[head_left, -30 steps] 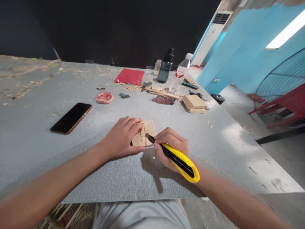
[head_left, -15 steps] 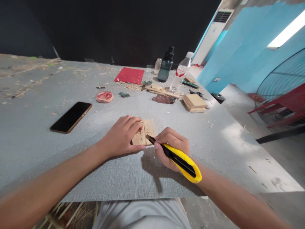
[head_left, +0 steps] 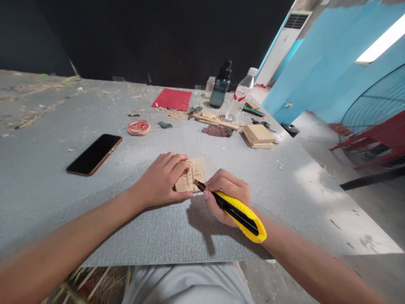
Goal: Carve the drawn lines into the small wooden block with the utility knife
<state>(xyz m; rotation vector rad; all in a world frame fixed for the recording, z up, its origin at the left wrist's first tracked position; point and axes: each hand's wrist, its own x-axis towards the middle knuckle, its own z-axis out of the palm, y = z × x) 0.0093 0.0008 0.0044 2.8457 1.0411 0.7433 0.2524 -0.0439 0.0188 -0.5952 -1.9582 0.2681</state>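
Observation:
A small square wooden block [head_left: 198, 168] with carved lines lies flat near the table's front edge. My left hand [head_left: 166, 175] grips it along its left side, with the fingers over the top and the thumb at the near edge. In my right hand [head_left: 228, 192] is a yellow and black utility knife [head_left: 245, 219], held like a pen. Its blade tip meets or hovers just over the block's lower right part; I cannot tell which. The left part of the carving is hidden under my left fingers.
A phone [head_left: 95, 155] lies at the left, with a round red-faced carved piece [head_left: 139, 128] beyond it. Stacked wooden blocks [head_left: 258, 134] sit at the right. Farther back are a red sheet [head_left: 172, 99], a dark bottle [head_left: 220, 86], a clear bottle [head_left: 243, 90] and scattered shavings.
The knife's handle end has shifted very slightly left along with my right hand. My left hand and the wooden block stay in place.

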